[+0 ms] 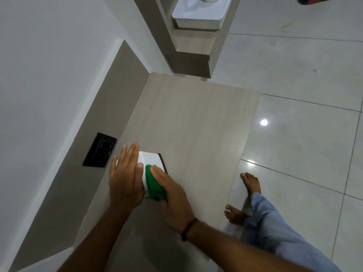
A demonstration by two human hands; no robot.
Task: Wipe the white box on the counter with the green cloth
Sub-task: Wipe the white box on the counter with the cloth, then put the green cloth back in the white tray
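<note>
The white box (pixel 151 160) stands on the pale wooden counter (pixel 192 122), close to the back panel. My left hand (pixel 125 177) lies flat against the box's left side with fingers stretched out, steadying it. My right hand (pixel 172 195) presses the bunched green cloth (pixel 154 183) onto the box's near right face. Much of the box is hidden under both hands and the cloth. A dark band sits on my right wrist.
A black wall socket (pixel 100 150) is set in the back panel left of the box. A shelf with a white tray (pixel 198 16) rises beyond the counter. The counter's right edge drops to a glossy tiled floor (pixel 294 134), where my bare feet stand.
</note>
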